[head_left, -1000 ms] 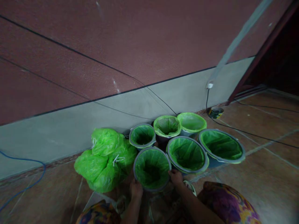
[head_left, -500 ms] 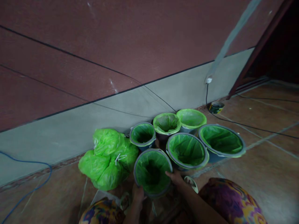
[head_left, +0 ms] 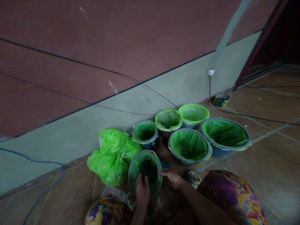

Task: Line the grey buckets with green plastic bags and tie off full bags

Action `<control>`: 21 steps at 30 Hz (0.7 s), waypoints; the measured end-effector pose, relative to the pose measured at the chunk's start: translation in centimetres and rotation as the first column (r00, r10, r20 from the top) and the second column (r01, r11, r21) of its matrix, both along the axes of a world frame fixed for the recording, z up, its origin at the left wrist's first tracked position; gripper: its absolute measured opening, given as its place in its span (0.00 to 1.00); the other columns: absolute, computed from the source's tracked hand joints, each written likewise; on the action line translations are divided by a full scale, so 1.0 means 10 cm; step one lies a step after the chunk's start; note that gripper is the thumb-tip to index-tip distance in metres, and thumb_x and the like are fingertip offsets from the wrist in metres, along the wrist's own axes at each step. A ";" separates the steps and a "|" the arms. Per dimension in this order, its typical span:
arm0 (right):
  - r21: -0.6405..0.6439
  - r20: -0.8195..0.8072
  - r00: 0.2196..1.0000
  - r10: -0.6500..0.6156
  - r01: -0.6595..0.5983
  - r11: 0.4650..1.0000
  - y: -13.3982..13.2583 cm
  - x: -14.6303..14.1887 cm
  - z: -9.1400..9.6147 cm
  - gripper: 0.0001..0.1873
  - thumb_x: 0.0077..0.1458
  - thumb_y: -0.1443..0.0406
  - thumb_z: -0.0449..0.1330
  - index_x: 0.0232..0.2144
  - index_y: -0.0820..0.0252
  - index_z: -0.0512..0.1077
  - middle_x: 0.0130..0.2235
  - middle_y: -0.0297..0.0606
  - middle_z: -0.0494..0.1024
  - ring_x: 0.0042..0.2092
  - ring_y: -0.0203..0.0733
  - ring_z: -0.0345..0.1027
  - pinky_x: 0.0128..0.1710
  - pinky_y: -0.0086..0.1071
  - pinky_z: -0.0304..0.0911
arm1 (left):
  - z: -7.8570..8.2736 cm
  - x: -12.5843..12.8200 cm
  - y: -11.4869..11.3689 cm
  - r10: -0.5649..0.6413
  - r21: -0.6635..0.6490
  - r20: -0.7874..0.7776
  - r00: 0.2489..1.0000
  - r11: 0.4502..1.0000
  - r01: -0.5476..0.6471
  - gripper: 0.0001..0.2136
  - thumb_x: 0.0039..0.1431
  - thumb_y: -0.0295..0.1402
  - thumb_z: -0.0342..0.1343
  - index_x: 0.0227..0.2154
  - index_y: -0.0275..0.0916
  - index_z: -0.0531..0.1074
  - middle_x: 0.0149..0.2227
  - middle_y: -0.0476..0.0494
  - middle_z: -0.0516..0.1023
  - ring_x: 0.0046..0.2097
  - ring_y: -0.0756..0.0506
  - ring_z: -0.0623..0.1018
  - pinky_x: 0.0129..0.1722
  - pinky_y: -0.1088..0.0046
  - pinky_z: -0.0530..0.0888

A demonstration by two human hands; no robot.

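Note:
Between my knees a small blue trash bin [head_left: 150, 153] with a grey rim and a green liner bag [head_left: 138, 165] leans over, its mouth turned towards the left. My left hand [head_left: 142, 189] is in front of the bin's mouth, fingers apart, holding nothing. At the right edge of the bin, my right hand [head_left: 172, 178] has its fingertips at the rim and seems to grip it; part of its grip is hidden. Just beyond stand a smaller lined bin [head_left: 145, 122] and a larger lined bin [head_left: 189, 130].
Tied green bags [head_left: 114, 156] are heaped at left by the wall. More lined bins [head_left: 168, 111] [head_left: 194, 106] [head_left: 226, 120] stand at right. A blue cable [head_left: 47, 162] and a black cable [head_left: 257, 117] cross the floor. A dark can [head_left: 221, 100] sits by the wall.
My left hand has come off the near left rim and opened in front of the bin's mouth. The bin has tipped, its mouth turning left. The right hand stays at the right rim.

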State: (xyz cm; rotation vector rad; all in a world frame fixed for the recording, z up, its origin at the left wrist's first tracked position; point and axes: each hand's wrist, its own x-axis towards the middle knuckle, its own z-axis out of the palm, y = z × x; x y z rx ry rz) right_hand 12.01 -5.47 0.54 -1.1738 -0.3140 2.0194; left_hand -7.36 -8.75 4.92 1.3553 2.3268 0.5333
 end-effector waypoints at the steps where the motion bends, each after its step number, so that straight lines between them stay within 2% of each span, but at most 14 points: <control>1: 0.011 -0.013 0.999 0.033 -0.033 0.999 -0.02 -0.02 0.01 0.17 0.33 0.60 0.73 0.24 0.60 0.71 0.24 0.28 0.75 0.28 0.34 0.68 0.34 0.30 0.62 | 0.04 0.13 -0.02 -0.121 0.012 0.099 0.988 0.993 0.121 0.25 0.62 0.37 0.43 0.57 0.24 0.63 0.58 0.25 0.68 0.61 0.38 0.68 0.60 0.62 0.64; 3: 0.038 -0.035 0.995 0.096 -0.095 0.995 -0.07 -0.04 0.04 0.16 0.33 0.61 0.73 0.25 0.60 0.71 0.23 0.28 0.74 0.27 0.33 0.68 0.33 0.30 0.62 | 0.08 0.36 -0.09 -0.313 0.012 0.247 0.917 0.947 0.320 0.24 0.61 0.39 0.45 0.55 0.30 0.67 0.56 0.31 0.72 0.59 0.40 0.71 0.59 0.64 0.65; 5: 0.047 -0.057 0.991 0.124 -0.121 0.992 -0.10 -0.06 0.09 0.15 0.35 0.61 0.72 0.25 0.60 0.72 0.23 0.28 0.74 0.26 0.33 0.67 0.31 0.29 0.61 | 0.10 0.51 -0.17 -0.395 0.009 0.299 0.869 0.912 0.411 0.22 0.61 0.36 0.45 0.55 0.32 0.68 0.55 0.33 0.74 0.56 0.41 0.73 0.57 0.67 0.67; 8: 0.015 -0.065 0.996 0.063 -0.063 0.998 -0.10 -0.07 0.16 0.15 0.38 0.59 0.71 0.23 0.60 0.71 0.22 0.29 0.73 0.26 0.33 0.67 0.29 0.28 0.60 | 0.08 0.57 -0.28 -0.399 -0.026 0.291 0.869 0.905 0.424 0.21 0.60 0.29 0.41 0.54 0.34 0.68 0.50 0.35 0.77 0.51 0.43 0.76 0.52 0.69 0.69; 11: -0.015 -0.049 0.998 -0.024 0.023 1.000 -0.09 -0.10 0.18 0.15 0.38 0.60 0.71 0.21 0.59 0.69 0.21 0.28 0.72 0.25 0.32 0.66 0.27 0.27 0.59 | 0.09 0.53 -0.35 -0.394 -0.034 0.279 0.876 0.907 0.419 0.20 0.60 0.28 0.39 0.51 0.33 0.70 0.47 0.35 0.78 0.48 0.43 0.77 0.50 0.69 0.70; 16: -0.021 -0.057 0.995 -0.077 0.076 0.997 -0.09 -0.14 0.16 0.12 0.38 0.62 0.69 0.21 0.59 0.68 0.22 0.29 0.73 0.25 0.33 0.66 0.29 0.28 0.60 | 0.13 0.49 -0.41 -0.392 0.005 0.253 0.885 0.915 0.403 0.19 0.60 0.28 0.39 0.49 0.34 0.71 0.48 0.35 0.77 0.51 0.42 0.75 0.54 0.67 0.68; 21: 0.009 -0.045 0.994 -0.104 0.104 0.994 -0.05 -0.13 0.19 0.11 0.40 0.61 0.67 0.27 0.58 0.72 0.25 0.31 0.76 0.27 0.37 0.69 0.29 0.30 0.62 | 0.03 0.46 -0.53 -0.426 -0.049 0.212 0.880 0.894 0.444 0.21 0.59 0.27 0.39 0.51 0.35 0.71 0.51 0.36 0.75 0.54 0.42 0.73 0.57 0.65 0.66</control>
